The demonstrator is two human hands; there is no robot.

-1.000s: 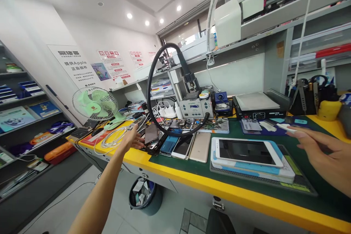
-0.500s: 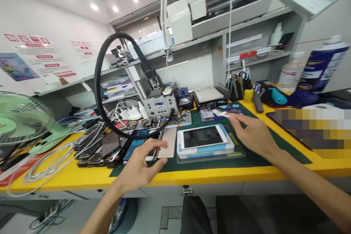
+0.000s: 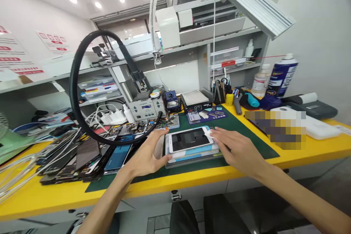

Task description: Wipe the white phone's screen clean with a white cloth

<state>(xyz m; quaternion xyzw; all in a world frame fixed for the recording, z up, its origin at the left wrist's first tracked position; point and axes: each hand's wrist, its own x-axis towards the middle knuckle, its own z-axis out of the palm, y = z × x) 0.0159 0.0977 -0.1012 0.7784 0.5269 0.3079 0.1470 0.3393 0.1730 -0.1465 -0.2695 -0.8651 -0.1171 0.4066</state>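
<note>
- We note the left hand (image 3: 145, 155) open by the tablet's (image 3: 189, 140) left end.
- We see the right hand (image 3: 238, 150) pinching a white scrap (image 3: 208, 133) at its right end.

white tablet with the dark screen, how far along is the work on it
Laid out, so apparently done: the white tablet with a dark screen lies face up on a blue-and-white flat stack. In hand: the right hand has a small white piece at the tablet's right end; the left hand is open by the other end. Left: probably work at that right end; how much, I can't tell.
</note>
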